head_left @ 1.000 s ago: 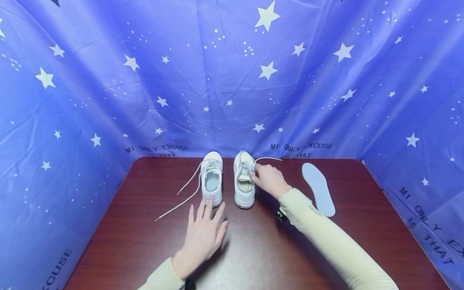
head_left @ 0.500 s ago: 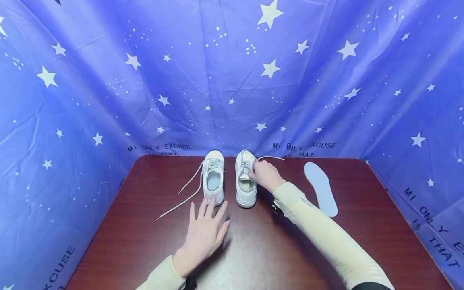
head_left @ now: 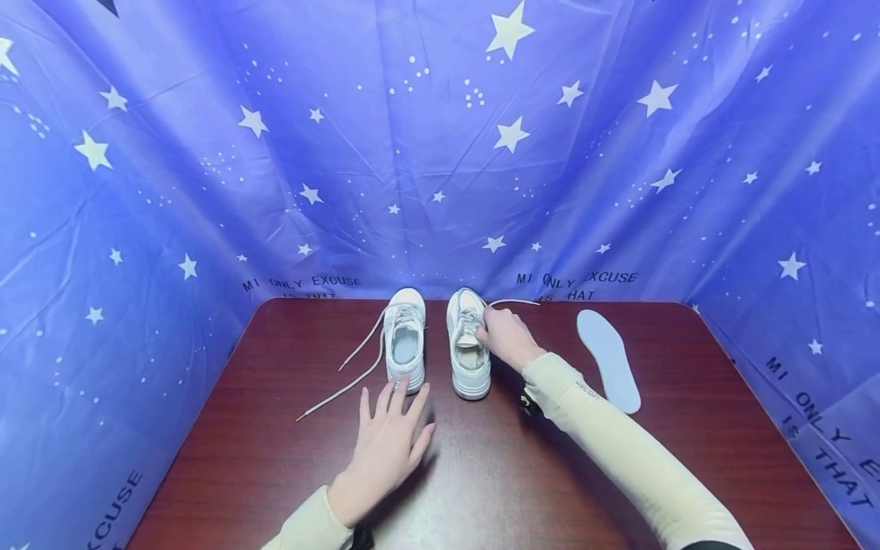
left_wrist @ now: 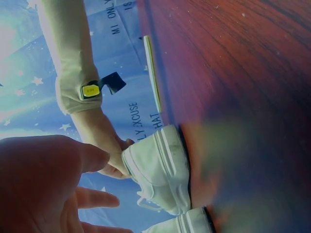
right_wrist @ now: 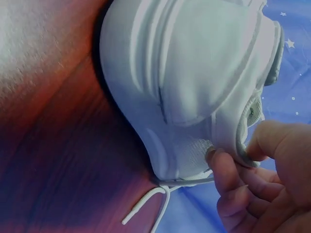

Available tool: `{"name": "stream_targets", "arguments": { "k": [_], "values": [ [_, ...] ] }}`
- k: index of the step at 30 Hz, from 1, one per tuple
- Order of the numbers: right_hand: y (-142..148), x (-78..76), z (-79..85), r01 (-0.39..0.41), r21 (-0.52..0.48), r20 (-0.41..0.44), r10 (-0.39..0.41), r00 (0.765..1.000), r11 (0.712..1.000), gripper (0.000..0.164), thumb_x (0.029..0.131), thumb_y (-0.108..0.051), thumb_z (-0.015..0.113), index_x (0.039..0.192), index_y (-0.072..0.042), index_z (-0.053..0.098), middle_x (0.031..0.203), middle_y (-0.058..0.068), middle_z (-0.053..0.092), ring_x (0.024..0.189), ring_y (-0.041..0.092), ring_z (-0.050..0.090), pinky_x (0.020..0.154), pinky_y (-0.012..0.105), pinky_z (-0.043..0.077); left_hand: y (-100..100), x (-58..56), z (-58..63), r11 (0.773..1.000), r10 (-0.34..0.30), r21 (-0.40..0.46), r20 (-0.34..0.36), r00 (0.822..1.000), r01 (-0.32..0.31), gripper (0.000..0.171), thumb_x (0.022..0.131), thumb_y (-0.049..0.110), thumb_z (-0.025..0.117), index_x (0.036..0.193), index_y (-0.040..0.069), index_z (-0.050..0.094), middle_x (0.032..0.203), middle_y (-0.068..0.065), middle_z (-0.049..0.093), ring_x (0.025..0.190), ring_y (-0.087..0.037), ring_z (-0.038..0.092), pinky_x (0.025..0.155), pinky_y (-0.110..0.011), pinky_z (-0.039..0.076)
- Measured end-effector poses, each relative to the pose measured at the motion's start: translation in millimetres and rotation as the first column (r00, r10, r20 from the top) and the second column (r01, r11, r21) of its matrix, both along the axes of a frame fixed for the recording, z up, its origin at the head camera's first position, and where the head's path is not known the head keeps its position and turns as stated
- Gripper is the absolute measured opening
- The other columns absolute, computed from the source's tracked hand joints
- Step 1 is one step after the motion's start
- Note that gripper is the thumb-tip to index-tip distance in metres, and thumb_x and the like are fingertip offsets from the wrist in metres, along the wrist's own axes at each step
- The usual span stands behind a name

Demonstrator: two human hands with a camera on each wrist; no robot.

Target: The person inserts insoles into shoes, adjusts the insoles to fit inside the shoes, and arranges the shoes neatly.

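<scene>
Two white sneakers stand side by side at the back of the table, toes away from me. My right hand pinches the right edge of the opening of the right sneaker, near the laces. In the right wrist view, thumb and fingers hold that edge of the upper. My left hand is spread with straight fingers, its fingertips right at the heel of the left sneaker. A pale insole shows inside the left sneaker; the inside of the right one looks cream.
A loose light-blue insole lies flat on the right side of the dark red table. Loose laces trail left from the left sneaker, and a lace end reaches right from the other. A blue star-patterned curtain surrounds the table.
The right sneaker has shifted slightly to the right with my right hand still gripping its edge. My left hand stays nearly in place.
</scene>
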State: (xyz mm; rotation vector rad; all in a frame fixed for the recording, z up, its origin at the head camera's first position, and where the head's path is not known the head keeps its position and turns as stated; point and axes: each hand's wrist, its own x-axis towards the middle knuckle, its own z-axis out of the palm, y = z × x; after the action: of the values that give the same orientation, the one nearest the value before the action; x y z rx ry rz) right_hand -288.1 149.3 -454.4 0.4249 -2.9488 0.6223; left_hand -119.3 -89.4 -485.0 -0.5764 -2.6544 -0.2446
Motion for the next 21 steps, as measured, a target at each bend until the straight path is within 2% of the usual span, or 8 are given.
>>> {"name": "stream_targets", "arguments": {
  "k": [4,9,21],
  "values": [
    [1.0,8.0,0.4,0.013,-0.045,-0.009,-0.013,1.000,0.999,0.017,0.087,-0.011,0.061,0.074,-0.011,0.050,0.065,0.005,0.054,0.062,0.028,0.056,0.062,0.049,0.051,-1.0,0.4,-0.3,1.000,-0.002,-0.012,-0.004,1.000,0.002,0.056,0.092,0.036,0.073,0.142,0.014,0.062,0.140,-0.021,0.060,0.129,-0.040,0.054,0.105,-0.076,0.036],
    [3.5,18.0,0.6,0.011,-0.054,-0.027,-0.013,1.000,0.998,0.017,0.088,-0.012,0.060,0.074,-0.011,0.050,0.064,0.005,0.053,0.062,0.028,0.056,0.061,0.049,0.051,-1.8,0.8,-1.8,1.000,-0.008,-0.004,0.002,1.000,0.008,0.056,0.092,0.035,0.074,0.142,0.013,0.062,0.138,-0.021,0.061,0.129,-0.041,0.054,0.104,-0.077,0.035],
    [8.2,49.6,7.8,-0.058,-0.106,-0.041,0.054,0.998,0.993,0.012,0.088,-0.010,0.060,0.078,-0.011,0.054,0.064,-0.002,0.051,0.060,0.019,0.054,0.057,0.038,0.047,-2.3,-0.1,-3.1,1.000,-0.003,-0.016,-0.047,0.999,0.003,0.055,0.090,0.035,0.075,0.139,0.013,0.064,0.135,-0.020,0.063,0.128,-0.040,0.055,0.102,-0.077,0.036]
  ]
}}
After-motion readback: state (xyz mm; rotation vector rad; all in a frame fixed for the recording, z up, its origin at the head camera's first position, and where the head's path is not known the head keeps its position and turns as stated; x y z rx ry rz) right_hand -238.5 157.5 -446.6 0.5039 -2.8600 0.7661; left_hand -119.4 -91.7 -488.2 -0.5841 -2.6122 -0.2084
